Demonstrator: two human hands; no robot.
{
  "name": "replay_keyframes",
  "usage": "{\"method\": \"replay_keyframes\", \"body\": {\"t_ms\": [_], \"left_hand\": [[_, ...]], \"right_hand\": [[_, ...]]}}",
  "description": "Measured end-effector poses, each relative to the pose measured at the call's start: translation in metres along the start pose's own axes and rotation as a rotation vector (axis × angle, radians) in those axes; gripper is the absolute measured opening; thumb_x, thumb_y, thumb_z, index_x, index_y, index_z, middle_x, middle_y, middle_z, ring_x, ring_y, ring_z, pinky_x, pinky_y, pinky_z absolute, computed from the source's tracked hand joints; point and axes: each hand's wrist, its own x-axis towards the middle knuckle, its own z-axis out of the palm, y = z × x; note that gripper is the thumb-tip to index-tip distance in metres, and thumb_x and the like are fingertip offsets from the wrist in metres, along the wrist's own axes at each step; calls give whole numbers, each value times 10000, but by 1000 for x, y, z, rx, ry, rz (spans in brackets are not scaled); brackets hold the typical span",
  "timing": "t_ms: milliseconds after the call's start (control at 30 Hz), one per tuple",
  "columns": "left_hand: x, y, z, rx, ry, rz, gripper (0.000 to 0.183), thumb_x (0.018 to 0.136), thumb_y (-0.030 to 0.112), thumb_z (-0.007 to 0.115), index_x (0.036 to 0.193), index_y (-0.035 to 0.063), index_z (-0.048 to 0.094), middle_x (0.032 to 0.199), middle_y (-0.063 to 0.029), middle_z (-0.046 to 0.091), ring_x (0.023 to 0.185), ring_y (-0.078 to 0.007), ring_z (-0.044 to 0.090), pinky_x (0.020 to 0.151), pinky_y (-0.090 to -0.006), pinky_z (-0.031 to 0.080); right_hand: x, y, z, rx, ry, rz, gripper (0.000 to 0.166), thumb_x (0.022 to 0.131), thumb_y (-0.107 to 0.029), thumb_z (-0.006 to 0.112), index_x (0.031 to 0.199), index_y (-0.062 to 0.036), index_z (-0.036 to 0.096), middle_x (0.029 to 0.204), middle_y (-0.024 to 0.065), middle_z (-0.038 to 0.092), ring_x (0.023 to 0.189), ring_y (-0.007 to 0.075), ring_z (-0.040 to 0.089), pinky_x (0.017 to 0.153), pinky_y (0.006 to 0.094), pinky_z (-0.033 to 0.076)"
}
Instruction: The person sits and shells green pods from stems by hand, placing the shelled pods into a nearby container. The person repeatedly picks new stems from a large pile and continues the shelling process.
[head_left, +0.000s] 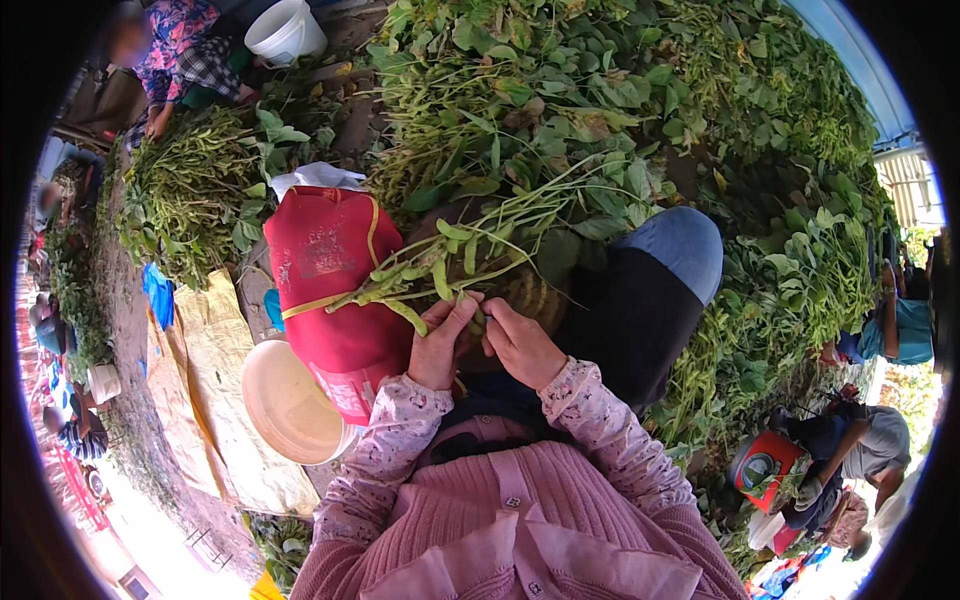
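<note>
Green bean pods on a cut plant stalk (450, 259) lie across my lap, over a red cloth (330, 247) that covers one knee. My left hand (442, 341) is closed on pods and stem at the near side of this stalk. The thumb and forefinger of my right hand (521, 341) pinch together close beside it, at a pod; whether they grip it is hard to tell. Beside the red cloth, at the left, stands a whitish plastic bucket (289, 401), its opening facing up.
Large heaps of leafy bean plants (525, 97) lie ahead and to the right. Another pile of plants (195, 180) lies at left, near a seated person and a white bucket (285, 34). A yellowish woven sheet (225, 375) covers ground at left. People sit near a red bucket (769, 469) at right.
</note>
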Motion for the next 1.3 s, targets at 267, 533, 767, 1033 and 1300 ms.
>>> {"method": "replay_keyframes", "body": {"t_ms": [267, 533, 767, 1033, 1300], "left_hand": [[-1, 6, -5, 55, -102, 2, 207, 856, 245, 541, 920, 56, 597, 641, 62, 487, 469, -7, 309, 419, -165, 210], [3, -14, -6, 189, -73, 154, 175, 870, 223, 523, 930, 65, 567, 675, 57, 492, 543, -13, 383, 463, -158, 277], [-6, -6, 0, -112, -88, -41, 156, 827, 84, 543, 982, 58, 541, 734, 16, 528, 630, -63, 491, 538, -166, 371], [-5, -9, 2, 85, -54, 54, 194, 837, 154, 482, 992, 70, 563, 726, 19, 538, 603, -38, 462, 482, -168, 327], [-15, 5, -2, 15, 52, -37, 192, 860, 230, 459, 889, 59, 542, 708, -13, 522, 585, -70, 453, 450, -193, 320]], "right_hand": [[4, 20, 1, 84, -46, -58, 61, 850, -76, 411, 855, -21, 387, 570, 148, 475, 541, 338, 498, 510, 383, 399], [0, -1, 7, -365, 179, -113, 80, 862, -109, 411, 842, -31, 409, 609, 164, 544, 592, 341, 564, 521, 401, 437], [1, -3, 5, -213, 230, -37, 72, 839, -93, 458, 864, -27, 448, 617, 140, 576, 571, 310, 587, 502, 377, 455], [0, -14, 6, -277, 310, -196, 71, 811, -41, 511, 859, -13, 467, 624, 130, 566, 541, 266, 587, 491, 330, 450], [6, -16, -9, -445, 399, -206, 103, 807, -94, 520, 865, -52, 447, 690, 139, 574, 605, 338, 571, 501, 389, 445]]}}
